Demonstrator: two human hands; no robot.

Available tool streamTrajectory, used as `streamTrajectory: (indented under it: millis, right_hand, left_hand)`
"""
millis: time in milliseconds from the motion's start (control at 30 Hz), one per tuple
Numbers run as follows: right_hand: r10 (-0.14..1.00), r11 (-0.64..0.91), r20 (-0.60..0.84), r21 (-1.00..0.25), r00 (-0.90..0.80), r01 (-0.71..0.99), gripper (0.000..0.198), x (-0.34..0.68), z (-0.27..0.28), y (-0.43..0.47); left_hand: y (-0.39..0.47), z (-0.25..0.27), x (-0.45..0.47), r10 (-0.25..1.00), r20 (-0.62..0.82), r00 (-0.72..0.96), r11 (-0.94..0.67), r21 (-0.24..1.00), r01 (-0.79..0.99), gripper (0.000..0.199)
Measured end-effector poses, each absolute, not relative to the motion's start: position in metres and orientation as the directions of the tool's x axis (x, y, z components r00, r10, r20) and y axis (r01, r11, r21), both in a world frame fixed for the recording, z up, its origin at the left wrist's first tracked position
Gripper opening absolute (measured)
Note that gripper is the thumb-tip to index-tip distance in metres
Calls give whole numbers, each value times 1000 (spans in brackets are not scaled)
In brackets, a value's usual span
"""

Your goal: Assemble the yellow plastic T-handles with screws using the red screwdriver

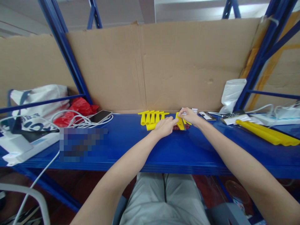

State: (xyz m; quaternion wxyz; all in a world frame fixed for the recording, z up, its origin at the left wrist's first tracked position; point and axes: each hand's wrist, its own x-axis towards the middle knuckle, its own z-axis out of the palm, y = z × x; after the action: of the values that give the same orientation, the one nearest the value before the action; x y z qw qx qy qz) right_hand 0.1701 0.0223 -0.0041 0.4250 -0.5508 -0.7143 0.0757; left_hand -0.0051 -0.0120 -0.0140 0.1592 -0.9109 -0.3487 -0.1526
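A yellow scraper-like tool [180,124] with a flat wedge-shaped body is between my two hands near the back of the blue shelf. My left hand [164,126] has its fingers closed at the tool's left side. From the right, my right hand [188,116] pinches at its upper end; the fingertips are too small to show exactly what they press on. Just left of my hands, several yellow tools [152,117] lie in a row with their round handles toward me. Something dark red [187,126] shows partly under the held tool.
Cardboard [178,65] closes off the shelf's back. On the left are a phone [101,116], white cables, a red plastic bag [79,109] and a power strip [35,150]. More long yellow pieces [269,134] and a white pouch [232,93] are on the right.
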Motion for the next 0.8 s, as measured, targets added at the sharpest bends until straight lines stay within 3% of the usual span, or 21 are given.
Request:
streamTrajectory:
  millis: [167, 300, 367, 467, 567, 800]
  right_hand:
    - [902, 319, 430, -714, 31, 623, 4, 163, -5, 18]
    - [870, 316, 457, -806, 186, 501, 30, 159, -7, 19]
    - [873, 294, 432, -836, 225, 463, 30, 159, -4, 17]
    - [952, 214, 286, -878, 110, 429, 20, 161, 3, 10]
    - [986, 158, 165, -885, -22, 438, 23, 164, 9, 1]
    - [980, 199, 164, -874, -116, 442, 23, 166, 9, -3]
  left_hand:
    - [-12, -14, -5, 587, 381, 714, -710, -183, 680, 30]
    - [-11, -14, -5, 602, 400, 691, -714, -118, 690, 29]
    - [-10, -14, -6, 619, 425, 660, -707, -64, 705, 28]
    - [-6, -15, -8, 647, 471, 600, -680, 1, 733, 27]
    - [-3, -16, -10, 666, 490, 563, -660, 35, 751, 26]
    - [-5, -17, -11, 684, 512, 520, -654, 115, 747, 48]
